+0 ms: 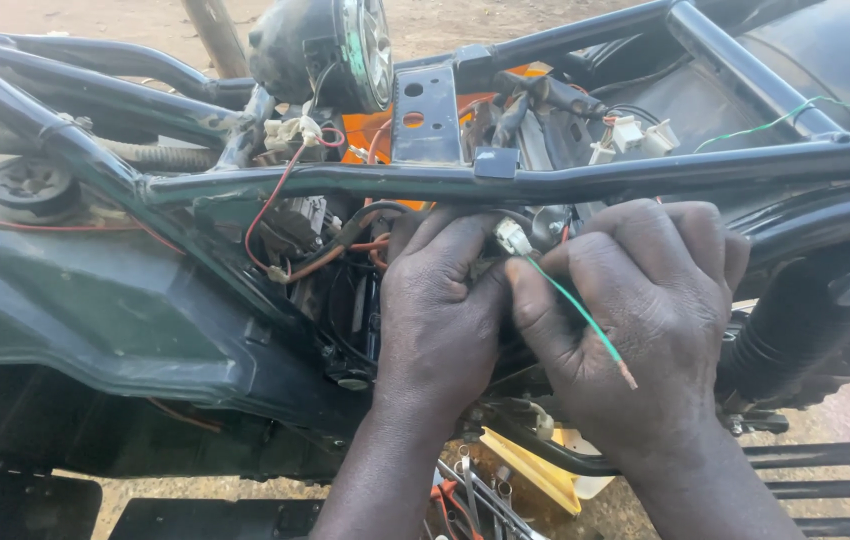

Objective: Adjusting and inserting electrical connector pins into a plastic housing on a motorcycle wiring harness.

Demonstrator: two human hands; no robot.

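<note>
My left hand (pixel 440 310) and my right hand (pixel 645 320) are pressed together under the black frame tube (pixel 345 182) of a stripped motorcycle. Between the thumbs sits a small white plug connector (pixel 513 237). A green wire (pixel 580 315) runs from it across my right hand and ends in a bare copper tip. Both hands pinch around the connector and the wiring behind it. My left fingers reach into the bundle of red and brown wires (pixel 325 255) inside the frame.
A round black gauge (pixel 330 45) sits above the frame. White connectors (pixel 630 135) and an orange part (pixel 375 130) lie behind the tube. A dark green side panel (pixel 95 300) is at left, a rubber hose (pixel 795 320) at right, and tools (pixel 475 495) on the dirt ground below.
</note>
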